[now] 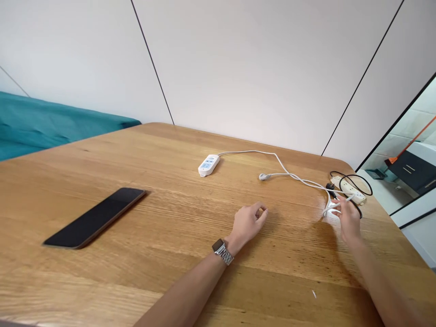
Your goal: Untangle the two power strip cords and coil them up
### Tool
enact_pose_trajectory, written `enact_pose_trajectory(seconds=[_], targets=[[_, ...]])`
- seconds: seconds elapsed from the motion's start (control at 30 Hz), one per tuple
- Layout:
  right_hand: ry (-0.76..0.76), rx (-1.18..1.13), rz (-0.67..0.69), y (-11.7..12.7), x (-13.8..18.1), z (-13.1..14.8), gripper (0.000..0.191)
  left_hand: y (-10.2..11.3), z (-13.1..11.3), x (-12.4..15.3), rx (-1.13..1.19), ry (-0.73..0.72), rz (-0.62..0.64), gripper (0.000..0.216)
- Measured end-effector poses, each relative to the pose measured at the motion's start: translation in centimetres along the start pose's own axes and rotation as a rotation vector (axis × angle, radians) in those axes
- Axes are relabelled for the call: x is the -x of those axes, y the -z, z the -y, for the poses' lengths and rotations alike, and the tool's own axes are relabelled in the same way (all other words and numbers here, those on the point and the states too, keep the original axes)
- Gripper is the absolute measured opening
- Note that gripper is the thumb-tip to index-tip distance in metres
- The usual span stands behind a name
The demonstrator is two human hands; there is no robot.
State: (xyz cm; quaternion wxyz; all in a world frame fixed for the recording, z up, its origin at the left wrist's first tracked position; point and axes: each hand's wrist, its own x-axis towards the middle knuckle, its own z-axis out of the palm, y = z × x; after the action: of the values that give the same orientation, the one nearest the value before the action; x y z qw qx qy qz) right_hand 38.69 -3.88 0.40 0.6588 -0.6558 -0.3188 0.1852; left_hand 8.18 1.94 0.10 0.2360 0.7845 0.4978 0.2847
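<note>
My right hand [348,220] is at the right of the table, its fingers closed on a white cable [308,182]. The cable runs left to a small white power strip [209,165], lying near the table's middle, and a white plug [264,176] rests on the wood. Just beyond that hand are a longer off-white power strip [348,187], a black cable [366,181] and a black plug [330,186]. My left hand [249,222], wearing a watch [222,250] at the wrist, is loosely curled above the wood with nothing visible in it.
A dark tablet [97,218] lies on the wooden table [163,272] at the left. A tiny white scrap [314,294] is near the front. Behind are a white wall [245,68] and a teal sofa [61,120]. At right, an opening shows a dark cabinet [413,170].
</note>
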Motion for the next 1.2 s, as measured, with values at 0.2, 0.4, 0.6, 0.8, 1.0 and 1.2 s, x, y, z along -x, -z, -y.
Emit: enact_pose_trajectory(seconds=[0.2, 0.4, 0.6, 0.8, 1.0, 1.2], targets=[[-0.061, -0.417, 0.015, -3.2, -0.9, 2.8, 0.034, -0.7, 1.1, -2.7, 0.404, 0.221, 0.131, 0.035], [0.455, 0.072, 0.695, -5.0, 6.4, 1.9, 0.045, -2.8, -1.9, -9.1, 1.321, 0.706, 0.446, 0.068], [0.763, 0.871, 1.462, -4.4, 11.4, 3.7, 0.045, -1.4, -3.9, -11.5, 1.738, 0.583, 0.368, 0.058], [0.613, 0.960, 1.548, -3.0, 11.6, 4.2, 0.041, 6.6, -2.4, -10.5, 1.917, 0.475, 0.136, 0.043], [0.229, 1.013, 1.402, -1.1, 6.8, 3.7, 0.047, 12.5, 0.4, -8.4, 1.843, 0.444, -0.151, 0.045], [0.130, 0.893, 1.131, 3.3, -0.2, 4.5, 0.040, 15.9, 3.0, -7.0, 1.677, 0.394, -0.366, 0.044]])
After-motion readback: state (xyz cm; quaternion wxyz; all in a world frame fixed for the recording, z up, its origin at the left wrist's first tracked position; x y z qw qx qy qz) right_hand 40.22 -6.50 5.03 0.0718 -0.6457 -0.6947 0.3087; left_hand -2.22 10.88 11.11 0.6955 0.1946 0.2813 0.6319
